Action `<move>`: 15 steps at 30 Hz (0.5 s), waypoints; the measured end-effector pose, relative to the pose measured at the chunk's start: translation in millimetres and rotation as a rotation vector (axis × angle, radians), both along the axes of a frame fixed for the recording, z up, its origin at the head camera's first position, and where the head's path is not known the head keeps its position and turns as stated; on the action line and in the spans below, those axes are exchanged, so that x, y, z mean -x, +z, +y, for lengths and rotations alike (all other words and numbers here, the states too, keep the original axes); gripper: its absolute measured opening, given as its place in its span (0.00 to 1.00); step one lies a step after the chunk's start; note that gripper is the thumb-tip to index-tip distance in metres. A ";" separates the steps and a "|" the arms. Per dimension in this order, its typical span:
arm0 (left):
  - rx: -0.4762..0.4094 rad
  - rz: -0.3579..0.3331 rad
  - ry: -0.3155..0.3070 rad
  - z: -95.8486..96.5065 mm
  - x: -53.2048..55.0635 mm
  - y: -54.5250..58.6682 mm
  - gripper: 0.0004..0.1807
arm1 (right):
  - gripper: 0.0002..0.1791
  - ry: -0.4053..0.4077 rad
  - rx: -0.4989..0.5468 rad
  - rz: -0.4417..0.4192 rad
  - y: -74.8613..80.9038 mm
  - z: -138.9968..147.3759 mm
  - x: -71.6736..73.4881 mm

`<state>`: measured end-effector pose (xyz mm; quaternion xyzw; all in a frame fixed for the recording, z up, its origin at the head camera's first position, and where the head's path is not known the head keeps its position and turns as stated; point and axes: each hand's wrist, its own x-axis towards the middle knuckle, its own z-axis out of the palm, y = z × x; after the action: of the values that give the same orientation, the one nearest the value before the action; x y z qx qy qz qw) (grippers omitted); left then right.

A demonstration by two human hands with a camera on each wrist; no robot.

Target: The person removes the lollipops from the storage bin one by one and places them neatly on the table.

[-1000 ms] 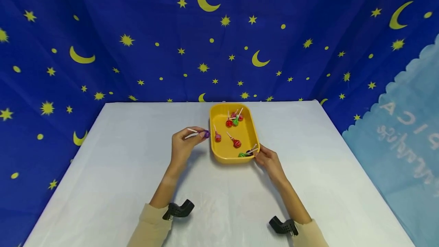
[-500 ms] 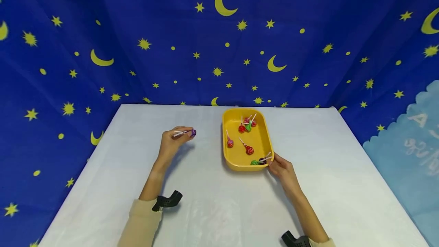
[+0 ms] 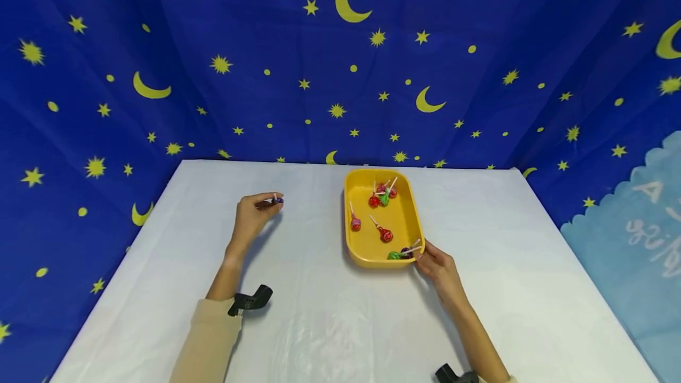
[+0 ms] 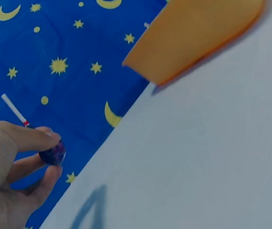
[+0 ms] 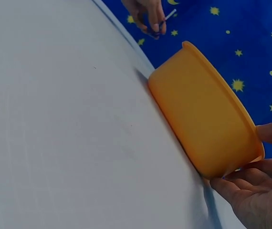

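My left hand (image 3: 252,213) is raised over the left part of the white table, pinching a purple-wrapped lollipop (image 4: 54,153) between thumb and fingers. Its white stick (image 4: 14,109) points up and back in the left wrist view. To the right stands a yellow plastic tub (image 3: 402,214), its near right corner gripped by my right hand (image 3: 440,269). In the right wrist view the thumb lies at the rim, with fingers under the corner. Inside the tub are several lollipops: a red one (image 3: 385,234), a pinkish one (image 3: 355,224), a green one (image 3: 394,256) and a clump at the far end.
The white-covered table (image 3: 319,312) ends at a blue curtain (image 3: 298,46) with yellow moons and stars, close behind the tub. A light blue panel with white lettering (image 3: 646,235) hangs at the right.
My left hand has moved left, away from the tub, with the purple lollipop, whose stick has turned more upright. The right hand keeps its hold on the tub. The head view has shifted.
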<state>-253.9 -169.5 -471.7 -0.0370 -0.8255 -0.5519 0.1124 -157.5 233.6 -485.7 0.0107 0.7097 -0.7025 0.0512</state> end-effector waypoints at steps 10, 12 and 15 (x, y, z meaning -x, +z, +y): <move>0.306 0.059 0.109 -15.2 14.4 -13.9 0.15 | 0.33 0.012 -0.006 -0.007 -0.7 -0.1 -5.0; 0.321 0.072 0.118 -16.8 18.3 -17.0 0.15 | 0.33 0.015 -0.004 -0.003 -0.3 -0.4 -4.4; 0.327 0.083 0.143 -19.2 24.9 -19.5 0.15 | 0.33 0.007 0.001 -0.006 0.4 -0.8 -2.4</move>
<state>-278.9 -188.8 -491.2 -0.0187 -0.8993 -0.3991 0.1776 -155.1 232.7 -485.3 0.0101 0.7092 -0.7028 0.0557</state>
